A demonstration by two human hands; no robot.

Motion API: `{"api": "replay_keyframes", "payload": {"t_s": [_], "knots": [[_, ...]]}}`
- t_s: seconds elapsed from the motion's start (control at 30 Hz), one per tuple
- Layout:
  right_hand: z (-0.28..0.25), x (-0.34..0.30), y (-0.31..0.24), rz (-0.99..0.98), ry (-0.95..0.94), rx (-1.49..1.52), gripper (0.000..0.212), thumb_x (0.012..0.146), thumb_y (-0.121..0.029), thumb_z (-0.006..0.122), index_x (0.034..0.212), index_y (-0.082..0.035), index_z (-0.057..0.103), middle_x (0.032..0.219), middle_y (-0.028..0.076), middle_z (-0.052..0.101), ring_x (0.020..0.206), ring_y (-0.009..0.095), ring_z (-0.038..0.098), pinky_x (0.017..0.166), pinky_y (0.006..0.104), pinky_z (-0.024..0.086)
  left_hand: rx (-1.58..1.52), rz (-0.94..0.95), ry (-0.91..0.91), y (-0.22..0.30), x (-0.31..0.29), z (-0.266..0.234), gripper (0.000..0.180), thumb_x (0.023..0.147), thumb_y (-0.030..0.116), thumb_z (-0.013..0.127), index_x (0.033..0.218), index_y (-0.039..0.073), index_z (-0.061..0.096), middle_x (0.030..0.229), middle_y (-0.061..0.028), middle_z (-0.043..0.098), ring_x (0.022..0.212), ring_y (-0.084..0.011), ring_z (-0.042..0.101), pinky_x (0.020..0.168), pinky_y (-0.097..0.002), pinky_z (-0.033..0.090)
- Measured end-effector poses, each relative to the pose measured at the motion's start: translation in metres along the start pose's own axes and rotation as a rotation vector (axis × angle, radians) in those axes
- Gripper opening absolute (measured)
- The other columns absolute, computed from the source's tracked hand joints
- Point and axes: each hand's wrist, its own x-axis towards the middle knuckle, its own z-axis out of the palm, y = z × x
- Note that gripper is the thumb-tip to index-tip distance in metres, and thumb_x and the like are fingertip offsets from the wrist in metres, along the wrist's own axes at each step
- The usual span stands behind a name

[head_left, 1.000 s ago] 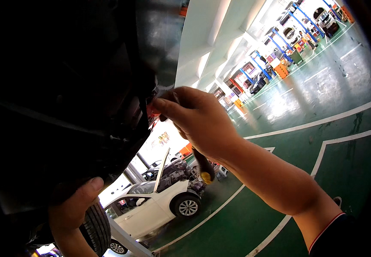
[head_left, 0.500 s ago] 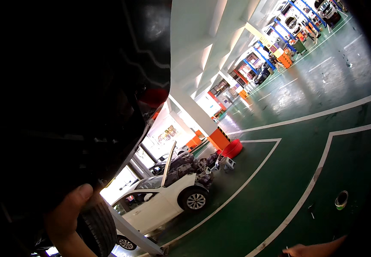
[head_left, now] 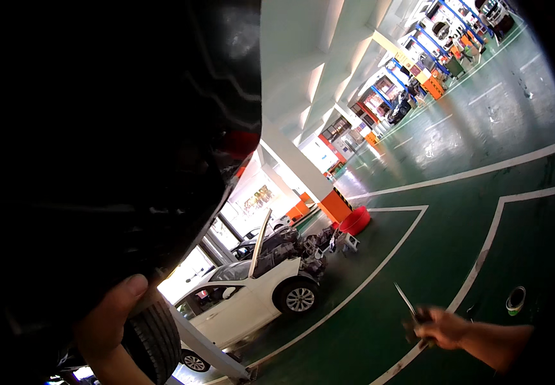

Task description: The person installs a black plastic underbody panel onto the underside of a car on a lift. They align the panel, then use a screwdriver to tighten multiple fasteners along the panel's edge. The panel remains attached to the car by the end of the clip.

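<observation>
Overhead and to the left looms the dark underside of a raised car point(head_left: 226, 83), mostly lost in shadow. My left hand point(head_left: 112, 311) reaches up against its lower edge, thumb showing; its other fingers are hidden in the dark, so its grip is unclear. Beside that wrist is a black tire point(head_left: 154, 340). Lower right, my right hand point(head_left: 443, 327) is closed around a screwdriver point(head_left: 403, 298), whose thin metal shaft points up and to the left. The hand is slightly blurred.
A white car point(head_left: 239, 301) with its front end stripped stands beyond a grey lift post point(head_left: 210, 346). Near its nose are a red tub point(head_left: 355, 221) and a small stool point(head_left: 350, 242). An open can point(head_left: 515, 300) sits on the green floor at right.
My right hand has come in from the lower right edge, moving up and left, bringing the screwdriver into view. My left hand stays at the car's edge; the view has shifted slightly.
</observation>
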Motion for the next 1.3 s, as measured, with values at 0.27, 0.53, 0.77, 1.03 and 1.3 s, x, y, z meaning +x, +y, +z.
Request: {"api": "replay_keyframes", "payload": {"t_s": [0.27, 0.53, 0.77, 1.03, 1.3], "knots": [[0.179, -0.013, -0.173, -1.351, -0.196, -0.457, 0.046, 0.100, -0.013, 0.066, 0.141, 0.002, 0.053, 0.106, 0.011, 0.067, 0.088, 0.015, 0.064, 0.075, 0.0282, 0.050, 0.055, 0.001, -0.032, 0.007, -0.009, -0.002, 0.034, 0.069, 0.012, 0.082, 0.101, 0.002, 0.075, 0.090, -0.0066, 0.074, 0.081, -0.0211, 0.069, 0.081, -0.0356, 0.055], [0.210, -0.012, -0.199, -1.409, -0.089, -0.564, 0.046, 0.100, -0.015, 0.066, 0.141, 0.001, 0.053, 0.096, 0.011, 0.067, 0.079, 0.013, 0.064, 0.071, 0.0293, 0.051, 0.104, 0.129, -0.040, -0.001, 0.000, -0.002, 0.030, 0.070, 0.013, 0.083, 0.097, 0.003, 0.076, 0.087, -0.0066, 0.074, 0.080, -0.0209, 0.069, 0.081, -0.0365, 0.056], [0.209, -0.007, -0.196, -1.407, -0.070, -0.561, 0.044, 0.102, -0.017, 0.065, 0.141, 0.001, 0.054, 0.092, 0.008, 0.067, 0.076, 0.010, 0.062, 0.068, 0.0277, 0.051, 0.124, 0.139, -0.044, -0.001, 0.000, -0.002, 0.029, 0.070, 0.014, 0.083, 0.096, 0.004, 0.076, 0.086, -0.0058, 0.074, 0.080, -0.0201, 0.069, 0.080, -0.0367, 0.055], [0.209, -0.005, -0.199, -1.371, -0.100, -0.526, 0.044, 0.102, -0.018, 0.065, 0.141, 0.000, 0.055, 0.092, 0.008, 0.068, 0.078, 0.011, 0.062, 0.070, 0.0277, 0.051, 0.085, 0.045, -0.059, 0.008, -0.002, 0.001, 0.026, 0.069, 0.018, 0.082, 0.090, 0.005, 0.075, 0.081, -0.0054, 0.072, 0.075, -0.0201, 0.068, 0.077, -0.0366, 0.055], [0.209, -0.005, -0.200, -1.375, -0.084, -0.527, 0.048, 0.101, -0.017, 0.066, 0.144, 0.000, 0.052, 0.100, 0.011, 0.067, 0.084, 0.012, 0.063, 0.075, 0.0289, 0.052, 0.161, 0.060, -0.049, -0.001, 0.004, 0.001, 0.029, 0.068, 0.020, 0.082, 0.092, 0.004, 0.075, 0.082, -0.0064, 0.072, 0.077, -0.0212, 0.068, 0.078, -0.0382, 0.055]]}}
